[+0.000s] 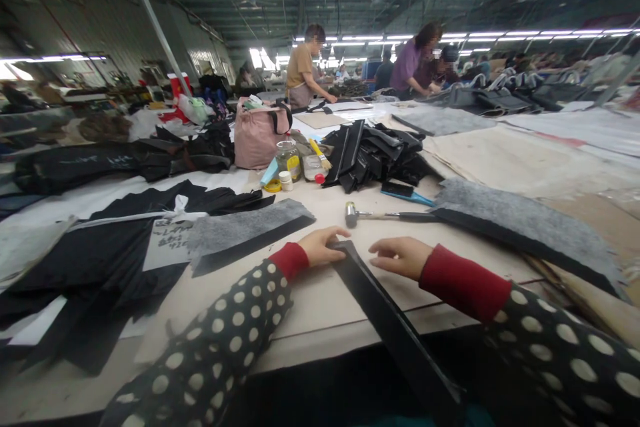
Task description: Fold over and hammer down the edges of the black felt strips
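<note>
Black strip (pixel 385 307), long and narrow, far part on the bench (pixel 315 303), tip at the left grip (pixel 320 247), near end running down between spotted sleeves (pixel 225 323). Left grip: against that tip, pinching or merely touching impossible to tell. Right grip (pixel 404 257): loosely parted, holding nothing, just beside the strip. Probably light, bendable, perhaps slick; best taken by both long edges near the tip. Beyond: mallet (pixel 383 215), blue-handled brush (pixel 400 191), heap of black pieces (pixel 373 155).

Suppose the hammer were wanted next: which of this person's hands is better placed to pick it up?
Probably the right hand: it looks free, and the hammer's handle lies just beyond it. The left hand is at the far end of the black strip, apparently touching it.
</note>
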Demonstrator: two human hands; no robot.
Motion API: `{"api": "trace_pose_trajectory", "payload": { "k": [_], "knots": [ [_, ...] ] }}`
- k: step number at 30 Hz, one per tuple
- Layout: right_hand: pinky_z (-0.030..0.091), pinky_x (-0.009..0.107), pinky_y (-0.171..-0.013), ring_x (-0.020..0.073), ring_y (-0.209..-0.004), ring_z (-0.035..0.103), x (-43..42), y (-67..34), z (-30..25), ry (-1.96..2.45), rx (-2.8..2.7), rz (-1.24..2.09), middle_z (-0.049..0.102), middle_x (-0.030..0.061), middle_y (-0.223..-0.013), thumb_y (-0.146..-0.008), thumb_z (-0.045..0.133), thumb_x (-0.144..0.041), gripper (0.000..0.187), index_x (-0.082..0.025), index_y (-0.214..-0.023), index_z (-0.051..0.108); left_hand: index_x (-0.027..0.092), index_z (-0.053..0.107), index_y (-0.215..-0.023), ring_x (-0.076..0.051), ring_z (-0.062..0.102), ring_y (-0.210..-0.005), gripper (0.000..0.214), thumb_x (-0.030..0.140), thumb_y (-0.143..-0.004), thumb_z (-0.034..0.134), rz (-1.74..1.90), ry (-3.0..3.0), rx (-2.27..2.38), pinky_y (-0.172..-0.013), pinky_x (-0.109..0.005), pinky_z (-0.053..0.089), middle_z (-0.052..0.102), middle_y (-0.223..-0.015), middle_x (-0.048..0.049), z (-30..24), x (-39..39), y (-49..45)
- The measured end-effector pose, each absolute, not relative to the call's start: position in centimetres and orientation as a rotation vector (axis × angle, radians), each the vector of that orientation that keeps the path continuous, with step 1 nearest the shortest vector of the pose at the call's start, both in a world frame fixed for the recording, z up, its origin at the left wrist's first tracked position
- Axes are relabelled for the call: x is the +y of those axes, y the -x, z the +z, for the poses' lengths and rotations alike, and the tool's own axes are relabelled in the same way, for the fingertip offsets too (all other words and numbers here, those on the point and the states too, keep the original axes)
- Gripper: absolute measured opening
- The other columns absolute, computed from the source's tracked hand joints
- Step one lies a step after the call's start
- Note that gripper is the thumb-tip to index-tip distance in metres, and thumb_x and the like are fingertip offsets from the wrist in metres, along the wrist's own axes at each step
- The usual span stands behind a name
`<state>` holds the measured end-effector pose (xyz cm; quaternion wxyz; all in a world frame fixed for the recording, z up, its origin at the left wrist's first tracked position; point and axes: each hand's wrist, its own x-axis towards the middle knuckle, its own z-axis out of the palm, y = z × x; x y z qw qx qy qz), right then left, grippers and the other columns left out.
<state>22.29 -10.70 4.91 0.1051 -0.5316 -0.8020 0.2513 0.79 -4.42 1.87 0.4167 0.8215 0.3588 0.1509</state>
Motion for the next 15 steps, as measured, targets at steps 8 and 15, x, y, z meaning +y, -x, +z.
{"api": "trace_pose_trajectory", "payload": {
  "k": [8, 15],
  "knots": [
    [0.039, 0.023, -0.058, 0.0108, -0.061, 0.049, -7.3, -19.4, 0.9, 1.46, -2.146, 0.781, 0.057, 0.0003, -0.072, -0.067, 0.049, -0.017, 0.028, -0.013, -0.095, 0.055, 0.018, 0.053, -0.097, -0.012, 0.05, -0.066, 0.034, 0.026, -0.065, 0.059, 0.485, -2.219, 1.061, -0.06, -0.022, 0.04, 0.056, -0.073, 0.0027, 1.7, -4.7, -1.2],
    [0.04, 0.025, -0.067, 0.014, -0.075, 0.051, -7.2, -19.8, 1.5, 1.289, -2.312, 0.667, 0.058, 0.0054, -0.088, -0.07, 0.054, -0.025, 0.036, -0.015, -0.104, 0.056, 0.016, 0.058, -0.09, -0.01, 0.048, -0.061, 0.022, 0.018, -0.069, 0.051, 0.479, -2.181, 1.012, -0.057, -0.019, 0.038, 0.055, -0.069, 0.0027, 1.7, -4.5, -0.7]
  ]
}}
